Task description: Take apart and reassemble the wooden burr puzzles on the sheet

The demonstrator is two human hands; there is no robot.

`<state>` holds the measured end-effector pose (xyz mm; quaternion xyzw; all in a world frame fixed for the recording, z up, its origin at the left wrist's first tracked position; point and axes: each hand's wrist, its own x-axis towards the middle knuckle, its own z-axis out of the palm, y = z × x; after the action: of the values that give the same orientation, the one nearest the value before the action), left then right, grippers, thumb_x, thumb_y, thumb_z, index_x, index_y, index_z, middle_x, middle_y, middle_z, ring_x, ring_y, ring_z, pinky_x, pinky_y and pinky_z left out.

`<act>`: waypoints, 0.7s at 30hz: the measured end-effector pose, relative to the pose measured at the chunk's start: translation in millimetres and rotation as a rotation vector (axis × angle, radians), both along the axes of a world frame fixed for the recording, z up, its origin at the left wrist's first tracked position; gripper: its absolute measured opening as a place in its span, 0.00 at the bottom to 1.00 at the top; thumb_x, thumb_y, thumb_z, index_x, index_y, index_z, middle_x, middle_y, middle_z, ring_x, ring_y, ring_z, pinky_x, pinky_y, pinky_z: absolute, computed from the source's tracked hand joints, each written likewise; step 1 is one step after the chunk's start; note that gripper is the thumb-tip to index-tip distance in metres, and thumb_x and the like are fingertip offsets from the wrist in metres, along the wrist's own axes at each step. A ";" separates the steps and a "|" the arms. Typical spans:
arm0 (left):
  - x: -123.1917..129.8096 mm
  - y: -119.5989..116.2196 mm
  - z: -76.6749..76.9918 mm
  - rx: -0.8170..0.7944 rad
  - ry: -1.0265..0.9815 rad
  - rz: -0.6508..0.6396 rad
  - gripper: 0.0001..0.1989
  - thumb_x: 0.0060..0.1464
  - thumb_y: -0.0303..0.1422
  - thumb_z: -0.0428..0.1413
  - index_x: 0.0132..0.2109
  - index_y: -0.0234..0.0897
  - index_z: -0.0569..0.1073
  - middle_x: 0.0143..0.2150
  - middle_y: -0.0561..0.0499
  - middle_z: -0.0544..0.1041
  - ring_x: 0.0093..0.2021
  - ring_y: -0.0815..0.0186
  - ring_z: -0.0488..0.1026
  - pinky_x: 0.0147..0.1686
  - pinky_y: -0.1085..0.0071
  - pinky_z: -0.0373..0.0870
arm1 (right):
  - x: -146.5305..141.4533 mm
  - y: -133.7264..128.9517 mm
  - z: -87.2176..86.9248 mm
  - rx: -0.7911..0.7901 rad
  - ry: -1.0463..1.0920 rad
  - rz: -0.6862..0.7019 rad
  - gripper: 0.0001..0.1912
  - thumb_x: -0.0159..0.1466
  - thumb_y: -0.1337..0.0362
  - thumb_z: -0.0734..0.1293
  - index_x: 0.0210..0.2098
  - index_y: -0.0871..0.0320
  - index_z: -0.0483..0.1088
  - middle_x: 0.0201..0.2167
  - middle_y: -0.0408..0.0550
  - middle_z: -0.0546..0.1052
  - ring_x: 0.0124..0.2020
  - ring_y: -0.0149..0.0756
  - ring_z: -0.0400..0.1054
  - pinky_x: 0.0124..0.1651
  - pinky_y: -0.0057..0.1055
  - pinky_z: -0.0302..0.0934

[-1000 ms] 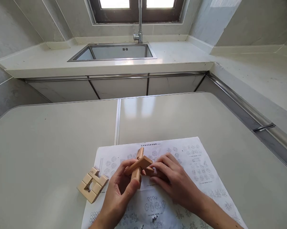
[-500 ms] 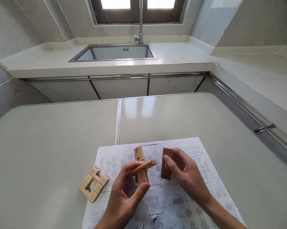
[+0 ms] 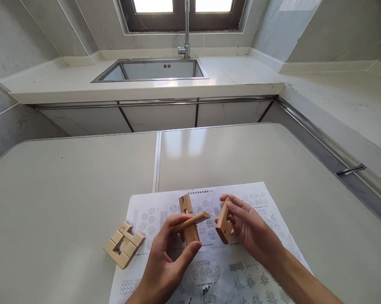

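My left hand (image 3: 173,257) is closed on two crossed wooden pieces (image 3: 190,231); the upright one has a dark mark near its top and a notch, and the other lies slanted across it. In my right hand (image 3: 252,226), a reddish-brown wooden piece (image 3: 224,221) is held tilted, its notched edge facing the palm. A gap separates it from the crossed pieces. Both hands are over a printed sheet (image 3: 206,253) covered with small diagrams. Left of my left hand, several pale wooden blocks (image 3: 124,245) sit joined around a square hole, partly over the sheet's edge.
The sheet lies on a pale table (image 3: 82,177) with a light seam (image 3: 157,162) running away from me. Beyond the table's far edge stand a counter (image 3: 234,69) with a sink (image 3: 152,69), a faucet (image 3: 186,46) and a window.
My right hand has turned the reddish-brown piece so that its narrow side and notch show, and its fingers have shifted. My left hand has moved slightly right with the crossed pieces.
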<state>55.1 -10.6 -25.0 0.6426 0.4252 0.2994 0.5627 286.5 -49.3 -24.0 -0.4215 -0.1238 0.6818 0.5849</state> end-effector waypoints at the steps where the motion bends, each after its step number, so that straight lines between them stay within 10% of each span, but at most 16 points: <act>1: 0.2 -0.1 -0.6 0.016 0.002 -0.002 0.18 0.63 0.42 0.65 0.57 0.48 0.73 0.58 0.45 0.82 0.59 0.53 0.79 0.57 0.60 0.76 | 0.5 0.0 -1.5 0.009 0.024 0.007 0.20 0.60 0.52 0.82 0.43 0.55 0.76 0.30 0.42 0.73 0.29 0.30 0.70 0.29 0.23 0.68; 21: -0.1 0.3 0.3 0.070 0.021 -0.038 0.18 0.62 0.39 0.66 0.57 0.46 0.73 0.52 0.47 0.84 0.54 0.56 0.81 0.56 0.66 0.75 | -8.6 -2.4 -7.4 0.129 -0.016 0.151 0.18 0.61 0.53 0.81 0.36 0.56 0.73 0.25 0.39 0.75 0.22 0.24 0.68 0.26 0.20 0.60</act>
<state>55.0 -10.3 -24.7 0.6729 0.4081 0.2964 0.5411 277.8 -51.7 -31.4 -0.3777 -0.2038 0.7112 0.5568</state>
